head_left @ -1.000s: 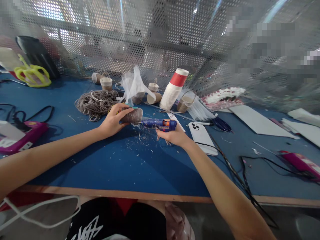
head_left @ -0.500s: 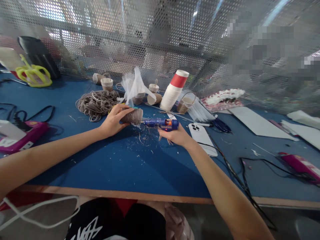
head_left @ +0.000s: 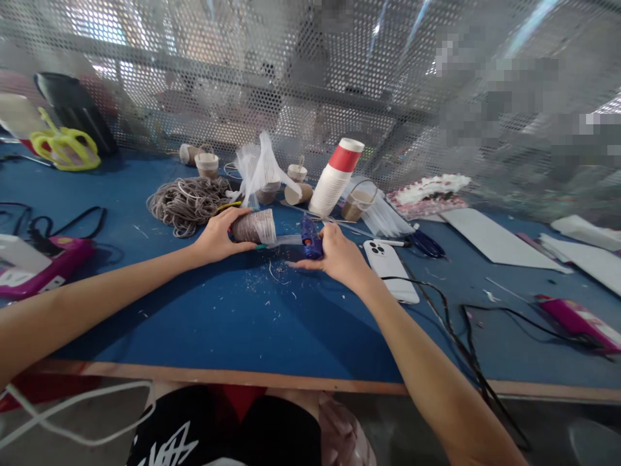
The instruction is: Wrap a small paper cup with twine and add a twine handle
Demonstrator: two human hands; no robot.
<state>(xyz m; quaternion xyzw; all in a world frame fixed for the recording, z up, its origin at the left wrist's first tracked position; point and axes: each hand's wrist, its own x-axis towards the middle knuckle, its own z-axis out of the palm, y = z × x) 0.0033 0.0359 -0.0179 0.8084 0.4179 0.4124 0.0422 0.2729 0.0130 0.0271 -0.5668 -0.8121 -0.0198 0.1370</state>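
Observation:
My left hand (head_left: 217,234) grips a paper cup wrapped in grey-brown cord (head_left: 254,227), which lies on its side with one end facing right. Fingers of my right hand (head_left: 342,257) are closed round a blue glue gun (head_left: 311,238), just right of the cup. The gun's nozzle points away from me, apart from the cup. Beyond my left hand lies a heap of grey cord (head_left: 187,202). White scraps and threads (head_left: 272,279) are scattered on the blue table below the cup.
A leaning stack of white paper cups (head_left: 330,188) stands behind my right hand, near small cord-wrapped buckets (head_left: 358,204) and clear glue sticks (head_left: 388,213). A white phone (head_left: 392,272) and black cable (head_left: 449,323) lie to the right. Purple power strips (head_left: 577,320) sit at both sides.
The glue gun has swung from pointing left at the cup to pointing away from me. My right hand has shifted slightly left, and the cup's angle has changed a little.

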